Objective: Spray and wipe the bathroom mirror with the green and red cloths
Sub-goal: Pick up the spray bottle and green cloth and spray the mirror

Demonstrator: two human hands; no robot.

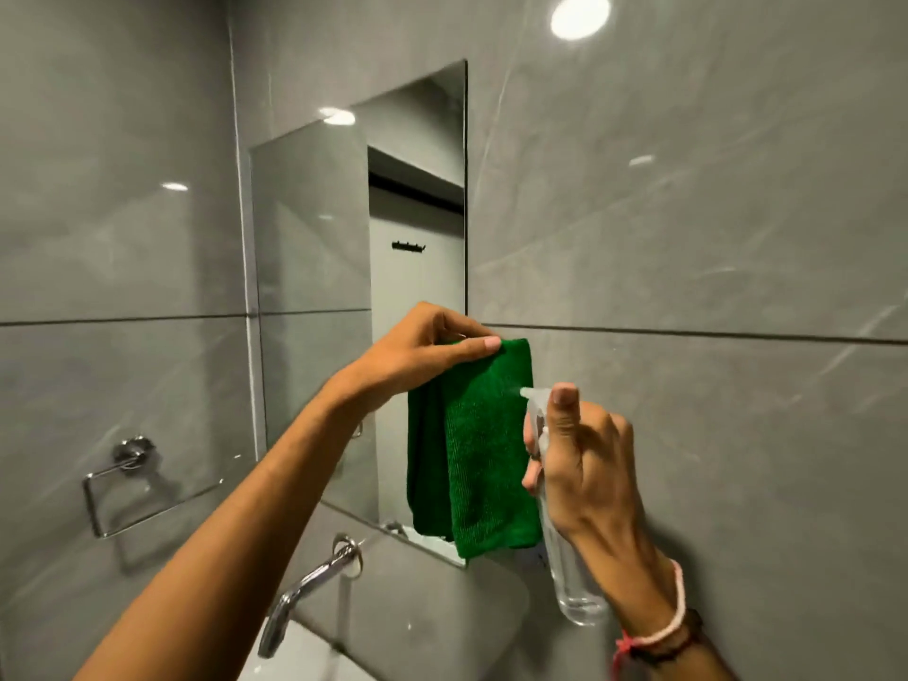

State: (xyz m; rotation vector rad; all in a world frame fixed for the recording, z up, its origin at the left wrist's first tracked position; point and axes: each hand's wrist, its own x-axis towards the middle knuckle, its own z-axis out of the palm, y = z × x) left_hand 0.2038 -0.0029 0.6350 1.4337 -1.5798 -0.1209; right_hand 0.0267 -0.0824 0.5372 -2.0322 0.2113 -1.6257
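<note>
Two hands work in front of the mirror (314, 228): the left hand (422, 346) pinches the top edge of the green cloth (484, 449) between thumb and fingers (479, 347), letting it hang over the mirror's lower right corner. At the cloth's 3 o'clock, the right hand (584, 464) wraps its fingers around a clear spray bottle (565, 567), nozzle aimed at the cloth, with a chrome tap (309, 587) at 7 o'clock below.

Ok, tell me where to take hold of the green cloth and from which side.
Grip the green cloth at its folded top edge, coming from the left and above, as the left hand does now. It hangs in long folds, so pinching the top keeps it spread flat. The right hand and spray bottle block the right side.
</note>
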